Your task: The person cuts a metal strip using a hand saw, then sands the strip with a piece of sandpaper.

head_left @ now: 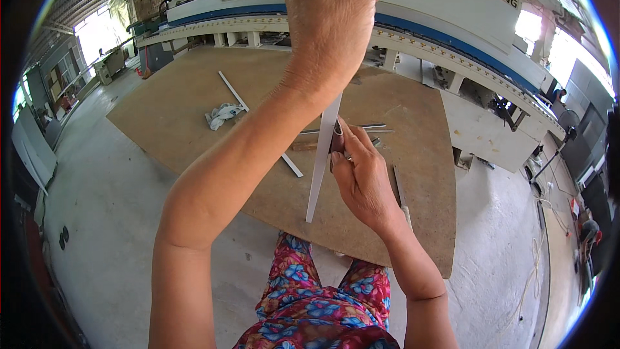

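Your left hand, raised high in front of you, grips the upper part of a flat white strip, its fingers partly cut off by the top edge of the view. The strip slants down behind your left wrist, its lower end just left of your right hand. Your right hand is closed on a curled dark-brown piece, thumb in front, holding it against the strip's right side; its material is unclear. Beyond your right hand, thin strips and a wooden block lie on the brown tabletop. Just right of that hand lies a slim dark tool. Left of your left forearm sits a crumpled cloth, beside a second white strip that runs under the forearm's outline.
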{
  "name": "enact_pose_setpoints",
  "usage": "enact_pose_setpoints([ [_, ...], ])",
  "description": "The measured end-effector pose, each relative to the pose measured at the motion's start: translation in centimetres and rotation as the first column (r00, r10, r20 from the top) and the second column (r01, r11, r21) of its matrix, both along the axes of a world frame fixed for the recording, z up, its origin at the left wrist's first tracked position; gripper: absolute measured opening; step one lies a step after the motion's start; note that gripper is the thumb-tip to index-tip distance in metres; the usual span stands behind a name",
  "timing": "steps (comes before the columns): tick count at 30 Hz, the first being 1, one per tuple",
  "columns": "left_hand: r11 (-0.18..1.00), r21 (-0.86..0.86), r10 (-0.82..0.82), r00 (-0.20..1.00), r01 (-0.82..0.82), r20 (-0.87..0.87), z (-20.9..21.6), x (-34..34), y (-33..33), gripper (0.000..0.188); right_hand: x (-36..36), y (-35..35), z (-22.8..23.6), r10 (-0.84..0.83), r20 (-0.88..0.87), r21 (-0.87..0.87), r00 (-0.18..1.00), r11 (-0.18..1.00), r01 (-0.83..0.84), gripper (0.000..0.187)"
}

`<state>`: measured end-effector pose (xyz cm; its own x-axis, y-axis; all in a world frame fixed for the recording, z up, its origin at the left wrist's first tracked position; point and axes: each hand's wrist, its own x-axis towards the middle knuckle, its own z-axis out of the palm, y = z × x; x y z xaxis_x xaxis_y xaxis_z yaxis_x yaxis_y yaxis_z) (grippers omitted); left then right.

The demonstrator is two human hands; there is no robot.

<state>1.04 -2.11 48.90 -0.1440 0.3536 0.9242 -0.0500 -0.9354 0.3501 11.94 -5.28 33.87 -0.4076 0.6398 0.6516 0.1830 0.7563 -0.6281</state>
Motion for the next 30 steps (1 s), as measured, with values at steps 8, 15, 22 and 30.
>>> enact_pose_setpoints([
  [8, 0.998, -0.05, -0.02, 0.998, 0.023, 0.057, -0.2, 1.9, -0.9, 0.033, 0.4, -0.3, 0.9, -0.041, -0.076, -0.024, 0.996, 0.999, 0.039, 0.05],
  [15, 0.995, -0.05, -0.082, 0.996, 0.084, 0.044, 0.0, 1.9, 0.1, 0.033, -1.3, 2.1, 2.5, 0.167, -0.391, -0.063, 0.905, 0.976, -0.208, 0.03],
  [22, 0.995, -0.023, -0.098, 0.995, 0.098, 0.004, -0.1, 0.4, 0.8, 0.032, -3.3, 3.1, -3.5, 0.104, -0.45, -0.088, 0.887, 0.983, -0.159, 0.02],
  [30, 0.995, -0.056, -0.086, 0.996, 0.088, 0.026, 0.2, -2.2, 1.2, 0.031, -4.7, 2.8, -20.3, -0.115, -0.131, -0.365, 0.985, 0.929, 0.06, 0.01],
])
